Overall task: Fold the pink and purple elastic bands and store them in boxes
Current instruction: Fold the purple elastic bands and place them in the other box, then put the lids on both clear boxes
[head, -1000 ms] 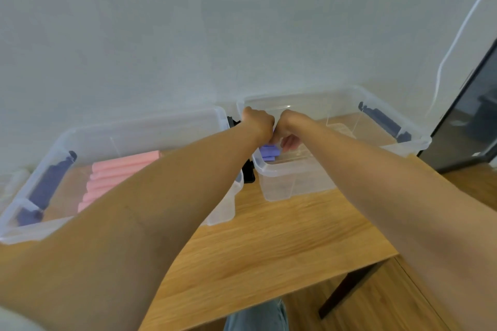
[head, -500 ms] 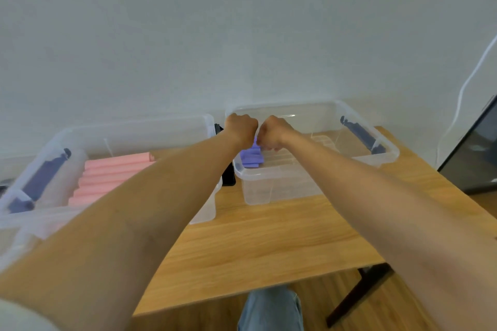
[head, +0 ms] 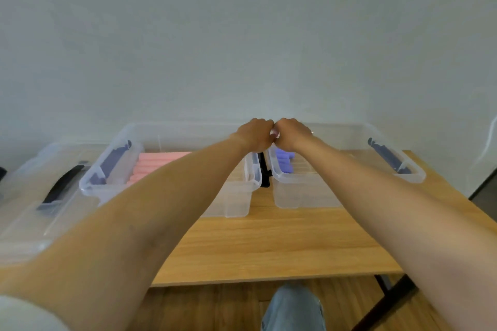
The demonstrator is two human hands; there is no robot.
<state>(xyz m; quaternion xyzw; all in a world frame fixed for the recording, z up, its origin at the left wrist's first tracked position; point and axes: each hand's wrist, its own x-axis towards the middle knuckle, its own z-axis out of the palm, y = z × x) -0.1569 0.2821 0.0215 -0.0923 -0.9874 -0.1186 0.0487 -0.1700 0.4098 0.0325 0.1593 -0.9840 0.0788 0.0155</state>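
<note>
Two fists up at the centre of the frame, knuckle to knuckle! The left hand (head: 255,133) and the right hand (head: 291,133) meet above the gap between the boxes, fingers on both curled tight. Whether anything is pinched inside those curls, I cannot tell; a small pale patch shows where the two hands touch, too small to read.

Below and left of the hands sits the left clear box (head: 166,196), and inside it the pink bands (head: 158,164) lie folded in a neat stack of rolls, side by side, partly hidden behind the left forearm. Right of centre, the right clear box (head: 304,193) holds the purple bands (head: 283,160), a short stack of folded pieces tucked against its near-left corner, just under the right wrist.

Both boxes carry dark latches on their outer ends. Between the two boxes a black object (head: 264,169) stands in the narrow gap, touching or nearly touching both walls. At the far left of the frame lies a clear lid (head: 32,196) with a dark handle, overlapping the left box's edge. Everything rests on a wooden table (head: 269,244), with a denim-clad knee (head: 293,309) at the bottom edge.
</note>
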